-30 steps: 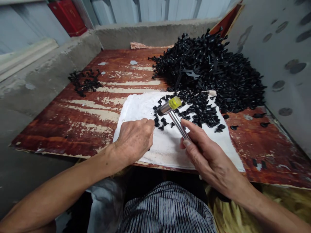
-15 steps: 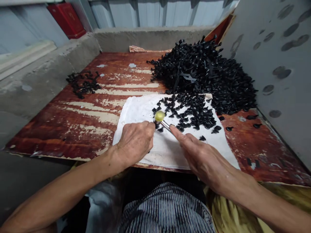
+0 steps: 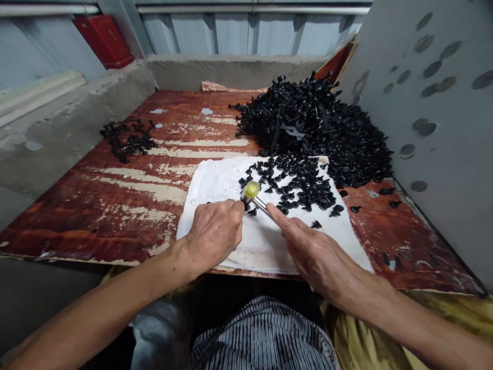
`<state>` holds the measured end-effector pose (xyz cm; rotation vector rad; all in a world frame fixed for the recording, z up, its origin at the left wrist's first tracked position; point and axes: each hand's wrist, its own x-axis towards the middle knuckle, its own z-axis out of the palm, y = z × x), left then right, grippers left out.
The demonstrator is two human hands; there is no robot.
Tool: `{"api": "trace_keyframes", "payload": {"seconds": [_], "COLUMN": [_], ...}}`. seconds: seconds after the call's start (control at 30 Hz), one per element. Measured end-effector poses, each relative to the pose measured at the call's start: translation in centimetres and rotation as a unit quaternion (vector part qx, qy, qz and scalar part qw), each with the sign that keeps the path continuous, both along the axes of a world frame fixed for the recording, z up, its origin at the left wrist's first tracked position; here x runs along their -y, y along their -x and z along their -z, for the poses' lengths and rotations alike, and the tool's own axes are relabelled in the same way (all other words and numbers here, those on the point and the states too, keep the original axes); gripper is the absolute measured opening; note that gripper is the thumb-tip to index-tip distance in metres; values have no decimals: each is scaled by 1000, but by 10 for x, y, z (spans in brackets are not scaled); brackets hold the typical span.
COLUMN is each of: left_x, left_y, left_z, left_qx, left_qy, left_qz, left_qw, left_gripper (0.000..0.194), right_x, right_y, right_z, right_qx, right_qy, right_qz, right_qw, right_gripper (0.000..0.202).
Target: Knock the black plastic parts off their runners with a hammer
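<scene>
While my right hand [image 3: 314, 250] was closed around the metal handle of a small hammer [image 3: 252, 190], index finger stretched along it, the yellow-faced head was at the centre of the frame, just beside my left hand [image 3: 217, 231]. I had that left hand curled into a loose fist above the white cloth [image 3: 265, 252], knuckles up; whether its fingers pinched anything I could not tell, since they were hidden from view.

Small black parts [image 3: 308, 190] lay scattered over the upper right of the cloth, and a few were close by the hammer head. Behind them, in the upper right of the frame, a large black heap [image 3: 304, 118] rose from the worn red-brown board [image 3: 142, 205]. A smaller black cluster [image 3: 129, 139] lay on the board at the upper left. Past the board's far left corner, a red box [image 3: 103, 41] stood near the top of the frame.
</scene>
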<state>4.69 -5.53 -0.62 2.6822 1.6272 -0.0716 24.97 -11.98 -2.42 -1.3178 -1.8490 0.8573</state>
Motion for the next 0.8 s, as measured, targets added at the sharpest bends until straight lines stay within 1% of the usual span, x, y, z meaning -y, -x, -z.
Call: {"api": "trace_keyframes", "payload": {"seconds": [0.03, 0.07, 0.13, 0.17, 0.2, 0.23, 0.27, 0.3, 0.33, 0.37, 0.4, 0.43, 0.47, 0.5, 0.53, 0.57, 0.63, 0.67, 0.73, 0.8], "left_x": [1, 1, 1, -1, -5, -11, -18, -27, -37, -48, -59, -70, -81, -91, -100, -110, -127, -136, -151, -165], "left_y": [-1, -1, 2, 6, 12, 20, 30, 40, 50, 58, 63, 64, 61, 52, 39, 21, -18, -38, -71, -91], "left_z": [1, 1, -3, -7, -13, -22, -32, -43, -55, -66, -76, -83, -87, -87, -84, -77, -59, -49, -31, -18], "left_qx": [2, 3, -1, -6, -11, -15, -18, -9, 8, 20, 26, 36, 39, 44, 60, 87, 149, 185, 213, 241], "left_qy": [0, 2, 4, 0, -15, -42, -77, -120, -167, -215, -243, -273, -275, -262, -235, -196, -58, 7, 33, 43], "left_qz": [2, 4, 5, 0, -11, -33, -68, -101, -125, -162, -191, -226, -232, -214, -180, -150, -94, -82, -70, -74], "left_qw": [1000, 1000, 1000, 1000, 1000, 998, 995, 988, 978, 963, 951, 935, 932, 940, 953, 965, 983, 979, 974, 967], "left_gripper": [27, 27, 27, 27, 27, 27, 29, 31, 34, 38, 40, 41, 43, 44, 43, 39, 32, 29, 24, 21], "right_x": [0, 0, 3, 5, 7, 9, 12, 14, 15, 16, 16, 15, 14, 13, 11, 10, 8, 7, 7, 6], "right_y": [0, 0, -1, -2, -2, -3, -4, -5, -5, -4, -3, -2, 0, 1, 3, 4, 4, 4, 3, 1], "right_z": [1, 2, 3, 4, 6, 7, 10, 12, 14, 16, 17, 17, 16, 15, 13, 12, 10, 9, 9, 11], "right_qx": [41, 51, 26, 9, -13, -40, -83, -143, -210, -275, -333, -379, -414, -438, -452, -457, -452, -447, -445, -451], "right_qy": [0, -6, -31, -33, -30, -17, 7, 35, 62, 94, 109, 122, 131, 134, 137, 139, 145, 150, 162, 169], "right_qz": [-35, -43, -35, -31, -9, 34, 91, 137, 176, 215, 246, 265, 278, 285, 287, 289, 294, 296, 299, 298], "right_qw": [999, 998, 999, 999, 999, 998, 992, 980, 960, 932, 904, 878, 857, 842, 833, 829, 830, 831, 829, 824], "right_gripper": [72, 73, 70, 67, 61, 52, 46, 44, 44, 45, 47, 50, 52, 54, 56, 57, 59, 60, 62, 63]}}
